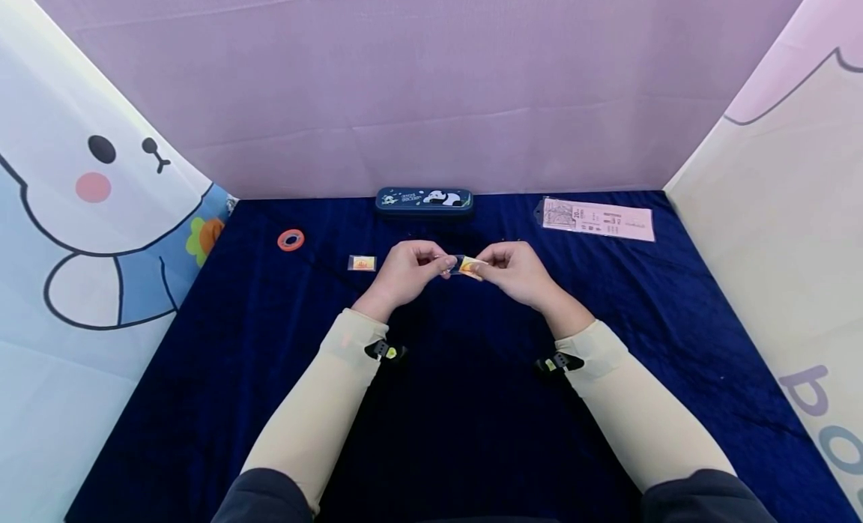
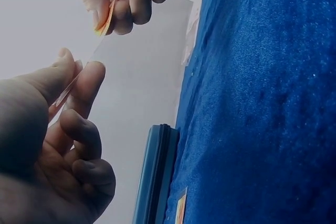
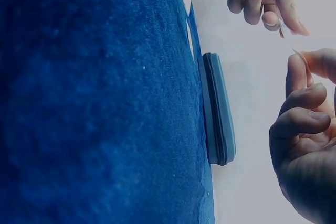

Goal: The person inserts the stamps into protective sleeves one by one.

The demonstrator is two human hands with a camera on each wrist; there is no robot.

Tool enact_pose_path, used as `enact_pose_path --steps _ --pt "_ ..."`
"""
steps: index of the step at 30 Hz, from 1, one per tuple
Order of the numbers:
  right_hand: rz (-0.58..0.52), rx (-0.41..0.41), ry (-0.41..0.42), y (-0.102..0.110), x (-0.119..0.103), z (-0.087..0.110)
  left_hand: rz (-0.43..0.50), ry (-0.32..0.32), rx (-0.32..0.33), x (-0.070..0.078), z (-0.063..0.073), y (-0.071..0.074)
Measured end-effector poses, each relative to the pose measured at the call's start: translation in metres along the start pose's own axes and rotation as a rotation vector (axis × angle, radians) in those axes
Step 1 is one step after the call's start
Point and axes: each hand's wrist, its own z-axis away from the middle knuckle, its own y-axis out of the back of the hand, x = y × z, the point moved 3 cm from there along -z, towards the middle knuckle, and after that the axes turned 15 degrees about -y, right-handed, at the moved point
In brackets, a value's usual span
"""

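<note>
Above the middle of the table, both hands pinch a small clear plastic packet with a yellow-orange part (image 1: 471,267). My left hand (image 1: 408,273) holds its clear end between thumb and forefinger. On the other side, my right hand (image 1: 520,274) pinches the yellow-orange end, which looks bent in the left wrist view. Thin see-through film (image 2: 93,51) spans the gap between the hands there. Whether the yellow-orange piece is inside the film or part of it, I cannot tell. A similar small packet (image 1: 362,263) lies flat on the cloth, left of my left hand.
A dark blue pencil case (image 1: 425,201) with a panda print lies at the back, by the pink wall. An orange ring-shaped roll (image 1: 291,240) is at the left. A pink printed packet (image 1: 598,219) lies at the back right. Dark blue cloth (image 1: 465,433) covers the table.
</note>
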Motion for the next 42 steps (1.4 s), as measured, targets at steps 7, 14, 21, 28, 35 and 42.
enact_pose_path --steps 7,14,21,28,35,42 --pt "0.036 0.002 -0.026 0.0 0.007 -0.005 0.007 -0.002 -0.002 0.0 0.001 -0.001" --pt "0.042 0.014 -0.038 0.0 0.035 -0.022 0.002 -0.012 0.002 0.0 0.0 -0.001" --pt "0.017 -0.001 0.003 0.0 0.035 -0.021 0.014 0.0 -0.006 -0.001 0.001 -0.001" --pt "-0.002 0.027 0.0 0.002 0.036 -0.021 0.016 -0.002 -0.009 0.0 0.0 -0.001" --pt "-0.062 0.042 -0.006 0.002 0.038 -0.024 0.042 -0.016 -0.019 0.001 -0.001 -0.001" --pt "-0.102 0.051 0.024 0.002 0.037 -0.024 0.041 -0.032 -0.037 -0.003 -0.001 -0.001"
